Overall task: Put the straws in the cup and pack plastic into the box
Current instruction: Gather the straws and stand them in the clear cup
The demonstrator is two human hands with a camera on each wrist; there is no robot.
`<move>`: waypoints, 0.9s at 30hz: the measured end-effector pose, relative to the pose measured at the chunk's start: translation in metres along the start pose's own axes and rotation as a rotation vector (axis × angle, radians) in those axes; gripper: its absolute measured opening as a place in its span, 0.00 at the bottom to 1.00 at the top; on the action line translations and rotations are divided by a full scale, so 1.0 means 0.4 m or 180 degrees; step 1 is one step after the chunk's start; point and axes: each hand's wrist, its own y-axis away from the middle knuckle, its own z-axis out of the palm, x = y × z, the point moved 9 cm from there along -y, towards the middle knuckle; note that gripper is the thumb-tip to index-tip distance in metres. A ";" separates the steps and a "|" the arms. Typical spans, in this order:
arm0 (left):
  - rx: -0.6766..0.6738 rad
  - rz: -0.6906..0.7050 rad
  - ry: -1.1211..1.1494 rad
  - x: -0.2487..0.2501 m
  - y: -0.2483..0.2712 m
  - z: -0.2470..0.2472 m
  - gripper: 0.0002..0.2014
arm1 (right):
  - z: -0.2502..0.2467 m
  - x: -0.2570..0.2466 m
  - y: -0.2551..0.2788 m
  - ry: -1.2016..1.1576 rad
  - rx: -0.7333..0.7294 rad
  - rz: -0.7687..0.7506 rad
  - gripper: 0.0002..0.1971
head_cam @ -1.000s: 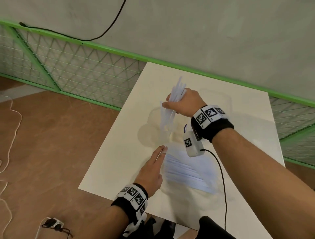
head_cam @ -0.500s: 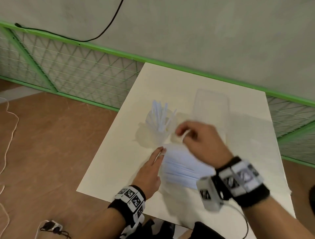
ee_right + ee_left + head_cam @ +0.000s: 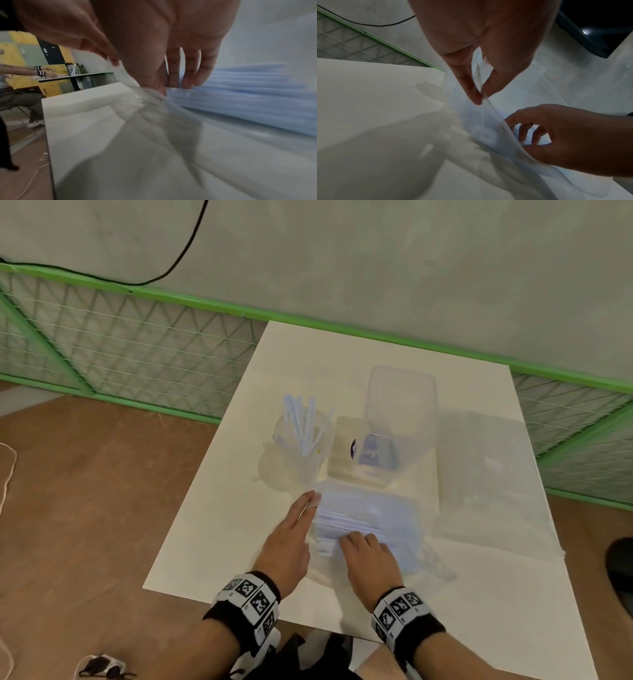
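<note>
A clear cup (image 3: pixel 303 440) with several white straws (image 3: pixel 301 422) upright in it stands at mid table. To its right stands an empty clear box (image 3: pixel 400 412). In front lies a clear plastic bag (image 3: pixel 376 515) with a stack of pale blue straws (image 3: pixel 248 97) inside. My left hand (image 3: pixel 291 535) pinches the bag's open edge (image 3: pixel 486 100) between thumb and finger. My right hand (image 3: pixel 366 553) reaches into the bag's mouth, its fingertips (image 3: pixel 187 82) on the straw ends and its thumb (image 3: pixel 111 59) on the film.
A flat clear plastic sheet (image 3: pixel 489 481) lies on the white table (image 3: pixel 219 525) to the right of the box. A green mesh fence (image 3: pixel 137 350) runs behind the table. A small blue-labelled item (image 3: pixel 371 455) shows through the box's front.
My right hand let a bunch of straws go into the cup, then came back toward me to the bag's mouth. The left hand stayed at the bag's edge.
</note>
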 end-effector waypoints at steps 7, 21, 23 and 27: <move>0.0009 0.0062 0.0028 0.004 0.011 0.006 0.45 | 0.029 0.009 0.002 0.0076 -0.0015 0.0131 0.26; 0.0007 0.0002 -0.0041 0.006 0.019 0.009 0.45 | 0.044 0.009 -0.004 0.0088 0.0005 0.0181 0.20; 0.0010 0.0005 -0.0030 0.007 0.020 0.008 0.45 | 0.046 0.008 -0.007 0.0157 -0.0004 0.0207 0.17; 0.0025 0.0014 -0.0030 0.004 0.018 0.009 0.45 | 0.037 0.006 -0.008 0.0098 0.0093 0.0222 0.18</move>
